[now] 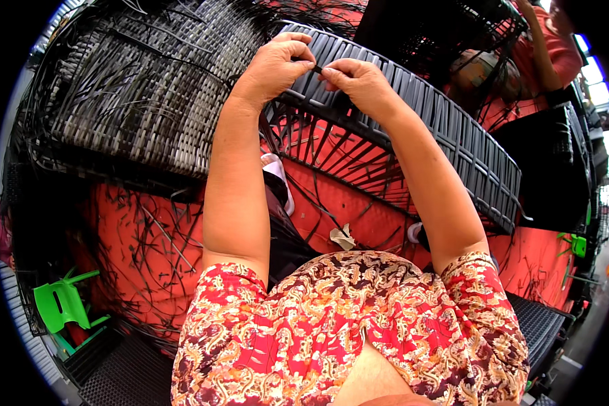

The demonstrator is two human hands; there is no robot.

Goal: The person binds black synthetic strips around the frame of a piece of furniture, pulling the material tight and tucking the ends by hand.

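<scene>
My left hand (275, 66) and my right hand (360, 82) meet over the near end of a long curved panel (446, 122) wrapped with dark grey flat strips. Between their fingertips runs a short piece of dark wicker strip (319, 69); the fingers of both hands are pinched on it. How far the strip runs on behind the fingers is hidden. Below the panel's edge, many loose strips (348, 152) fan out over the red floor. Left of my left forearm lies a large woven wicker piece (152, 101) in grey and brown tones, with loose strand ends on top.
Cut strips lie scattered on the red floor (318, 203), along with a pale crumpled scrap (343, 237). A green plastic chair (62, 303) stands at the lower left, and another small green item (578, 245) at the right. A person in a red top (565, 57) sits at the upper right.
</scene>
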